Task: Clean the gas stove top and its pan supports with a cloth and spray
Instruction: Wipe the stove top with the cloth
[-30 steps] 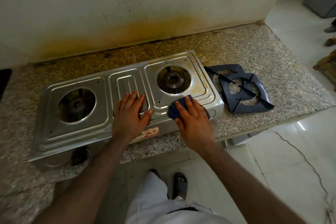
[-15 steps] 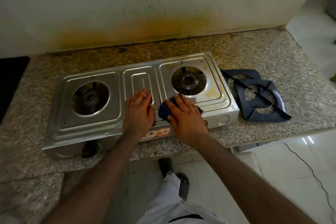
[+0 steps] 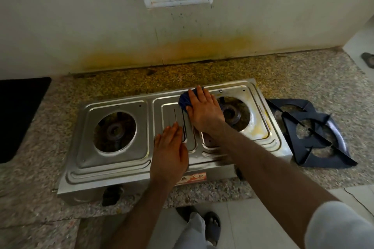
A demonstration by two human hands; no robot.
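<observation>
While your right hand (image 3: pixel 204 112) presses the blue cloth (image 3: pixel 186 100) flat against the stove top (image 3: pixel 113 166), fingers spread over it rather than curled, your left hand (image 3: pixel 170 152) lies open and flat on the steel with nothing in it, nearer you than the cloth and just left of your right forearm. The cloth sits at the far edge of the stove's raised middle panel, just left of the right burner (image 3: pixel 232 114). The two dark pan supports (image 3: pixel 311 133) are stacked on the counter (image 3: pixel 303 79) just off the stove's right end, not yet being wiped. I can see no spray bottle anywhere.

Several things could go wrong from here. Your palm overlaps the right burner opening, so a wide stroke to the right could drag the cloth into the well and snag it on the burner head. Yellow residue shows along the right rim of that burner tray; a dry cloth may only smear it. If your left hand lifts, a hard push could slide the whole stove toward the wall. Pushing it rightward could knock it into the stacked supports and scrape the counter.
</observation>
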